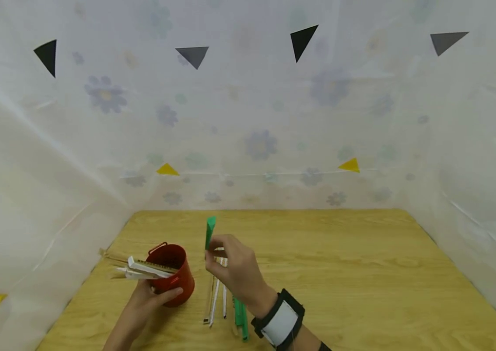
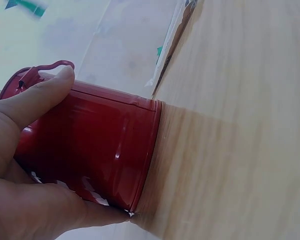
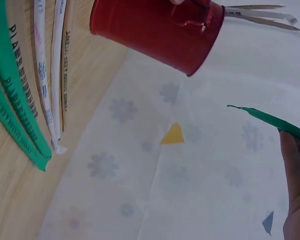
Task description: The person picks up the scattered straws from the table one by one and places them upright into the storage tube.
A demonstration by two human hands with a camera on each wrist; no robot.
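Note:
My left hand (image 1: 143,302) grips a red metal bucket (image 1: 182,278) around its side, thumb and fingers spread over the wall. The bucket stands on the table, its small wire handle (image 2: 55,65) up by the rim. Several paper-wrapped sticks (image 1: 143,268), white and brown, lean out of the bucket to the left. My right hand (image 1: 239,268) is raised to the right of the bucket and pinches a green paper-wrapped stick (image 1: 210,229) between thumb and fingers, its end pointing up. Beneath that hand, more wrapped sticks lie on the table, including green ones (image 1: 240,317) and white ones (image 3: 45,65).
The wooden table (image 1: 340,273) is enclosed by pale flowered sheeting (image 1: 248,107). Black, grey and yellow triangles are stuck on the sheeting, such as a yellow triangle (image 1: 350,165) low at the back. A dark band with a white patch (image 1: 279,319) circles the right wrist.

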